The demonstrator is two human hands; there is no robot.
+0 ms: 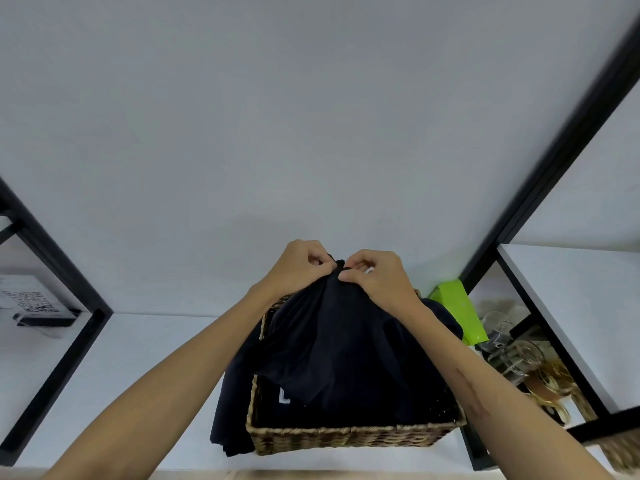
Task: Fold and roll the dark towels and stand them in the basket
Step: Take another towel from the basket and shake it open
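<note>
Both hands, left (300,264) and right (375,275), pinch a dark towel (332,341) lifted above the basket (346,436); more dark cloth spills over the basket's left rim; right of the basket a green box (460,311) and blurred glassware (509,348); basket contents hidden by the towel

A dark navy towel (332,341) hangs bunched from the pinching fingers (346,276), draping down into the wicker basket (346,436) below them. More dark cloth, possibly another towel (230,410), spills over the basket's left wall.
</note>
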